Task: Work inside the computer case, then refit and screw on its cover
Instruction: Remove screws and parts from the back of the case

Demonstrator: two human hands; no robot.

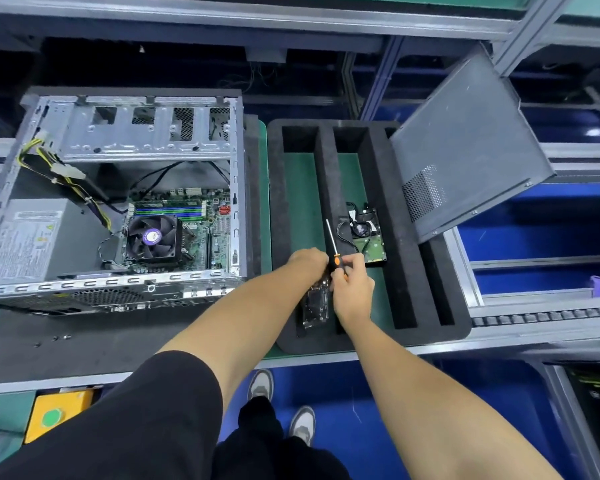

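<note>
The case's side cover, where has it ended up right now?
In the head view the side cover is off the computer case, standing tilted at the upper right, its lower edge resting in the far right slot of the black foam tray.

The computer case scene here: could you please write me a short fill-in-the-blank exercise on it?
1. The computer case lies on its side with its cover ____.
2. The cover leans at the ____ end of the black foam tray.
3. The right hand holds a screwdriver with an ____ and black handle.

Missing words: off; right; orange
</note>
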